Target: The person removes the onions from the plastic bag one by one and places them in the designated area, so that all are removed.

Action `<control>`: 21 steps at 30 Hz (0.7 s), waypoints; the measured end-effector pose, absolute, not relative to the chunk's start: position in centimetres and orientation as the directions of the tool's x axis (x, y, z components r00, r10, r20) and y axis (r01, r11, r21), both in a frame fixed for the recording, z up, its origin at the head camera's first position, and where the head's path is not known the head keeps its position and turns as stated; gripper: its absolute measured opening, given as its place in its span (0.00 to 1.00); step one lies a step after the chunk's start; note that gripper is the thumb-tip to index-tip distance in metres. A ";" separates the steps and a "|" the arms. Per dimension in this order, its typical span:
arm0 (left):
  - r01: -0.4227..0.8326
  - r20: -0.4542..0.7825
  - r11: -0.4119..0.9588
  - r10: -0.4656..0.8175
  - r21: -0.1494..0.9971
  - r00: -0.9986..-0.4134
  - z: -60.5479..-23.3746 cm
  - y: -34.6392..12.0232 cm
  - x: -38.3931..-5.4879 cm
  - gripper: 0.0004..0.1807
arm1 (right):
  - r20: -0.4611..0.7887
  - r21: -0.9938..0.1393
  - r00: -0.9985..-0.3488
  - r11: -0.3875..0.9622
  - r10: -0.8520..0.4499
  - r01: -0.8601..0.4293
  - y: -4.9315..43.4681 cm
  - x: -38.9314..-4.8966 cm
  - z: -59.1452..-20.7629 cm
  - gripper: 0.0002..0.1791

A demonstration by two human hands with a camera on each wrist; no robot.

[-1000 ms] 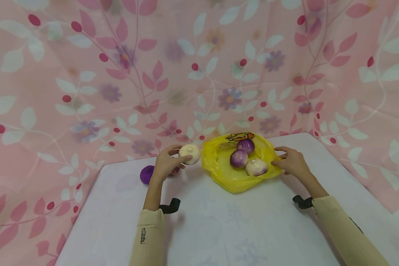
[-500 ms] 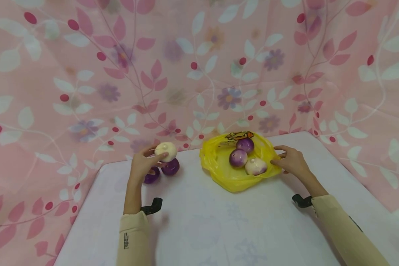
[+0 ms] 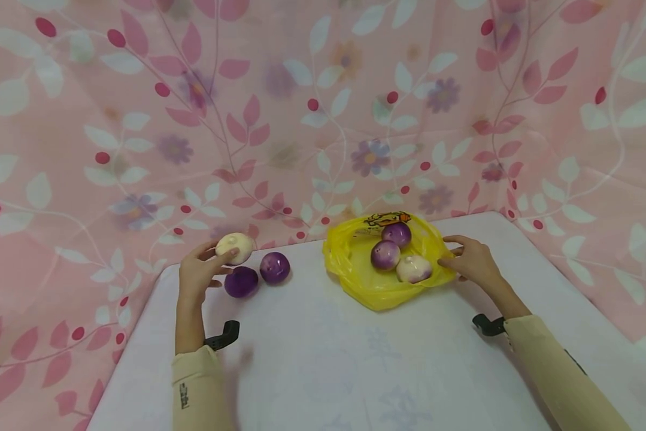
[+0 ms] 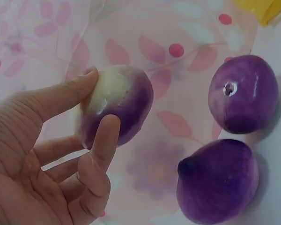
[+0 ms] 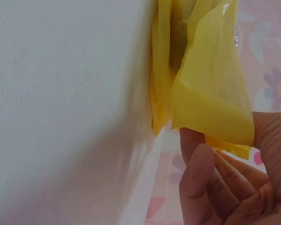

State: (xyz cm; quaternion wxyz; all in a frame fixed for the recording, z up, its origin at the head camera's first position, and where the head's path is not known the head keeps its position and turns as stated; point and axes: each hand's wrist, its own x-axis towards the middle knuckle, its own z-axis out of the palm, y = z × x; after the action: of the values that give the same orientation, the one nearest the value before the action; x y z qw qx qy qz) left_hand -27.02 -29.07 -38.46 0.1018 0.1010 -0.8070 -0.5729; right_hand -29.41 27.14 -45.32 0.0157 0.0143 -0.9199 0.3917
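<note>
My left hand (image 3: 196,280) pinches a white-and-purple onion (image 3: 239,244) between thumb and fingers, raised at the table's far left. Purple shading covers one side of it in the left wrist view. Just right of this hand, a dark purple onion (image 3: 240,283) with a pointed tip and a glossy purple onion (image 3: 275,267) lie close together on the table. My right hand (image 3: 475,261) pinches the right edge of a yellow plastic bag (image 3: 355,284), whose mouth is spread wide. Inside rest two purple onions (image 3: 385,256) and a mostly white one (image 3: 414,270).
A white cloth covers the table (image 3: 323,365). Behind it hangs a pink curtain (image 3: 290,155) with leaves and flowers, close along the back edge. Dark wrist mounts (image 3: 224,336) stick out inward from both sleeves.
My left hand has moved left with the white-and-purple onion, away from the bag, and the two purple onions on the table now show fully. My right hand stays at the bag's edge.
</note>
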 end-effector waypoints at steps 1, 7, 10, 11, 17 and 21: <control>-0.054 0.045 0.319 -0.296 0.946 -0.954 -38.5 -29.3 -26.9 0.40 | 0.039 -0.721 -0.999 0.692 -0.012 -0.036 27.1 -29.4 -45.3 0.36; -0.102 0.007 0.243 -0.412 0.965 -0.911 -38.7 -30.9 -26.3 0.41 | 0.036 -0.719 -0.999 0.694 -0.011 -0.034 27.1 -29.4 -45.3 0.36; -0.144 -0.039 0.182 -0.484 0.973 -0.874 -39.0 -31.8 -26.0 0.43 | 0.036 -0.718 -0.999 0.695 -0.013 -0.035 27.2 -29.4 -45.5 0.35; -0.159 -0.054 0.167 -0.506 0.973 -0.861 -39.1 -32.1 -25.9 0.43 | 0.035 -0.718 -0.999 0.696 -0.014 -0.035 27.2 -29.4 -45.5 0.35; -0.223 -0.119 0.122 -0.555 0.967 -0.823 -40.3 -33.3 -25.4 0.45 | 0.038 -0.721 -0.999 0.691 -0.020 -0.041 27.2 -29.4 -45.6 0.36; -0.250 -0.141 0.125 -0.559 0.960 -0.817 -41.4 -33.7 -25.3 0.46 | 0.038 -0.724 -0.999 0.689 -0.015 -0.038 27.2 -29.4 -45.7 0.36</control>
State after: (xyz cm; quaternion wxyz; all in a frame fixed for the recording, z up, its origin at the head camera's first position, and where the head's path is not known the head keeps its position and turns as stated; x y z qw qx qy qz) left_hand -25.26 -33.68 -41.44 0.1279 0.2737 -0.7389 -0.6023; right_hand -29.43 27.23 -45.67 0.0146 0.0147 -0.9189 0.3940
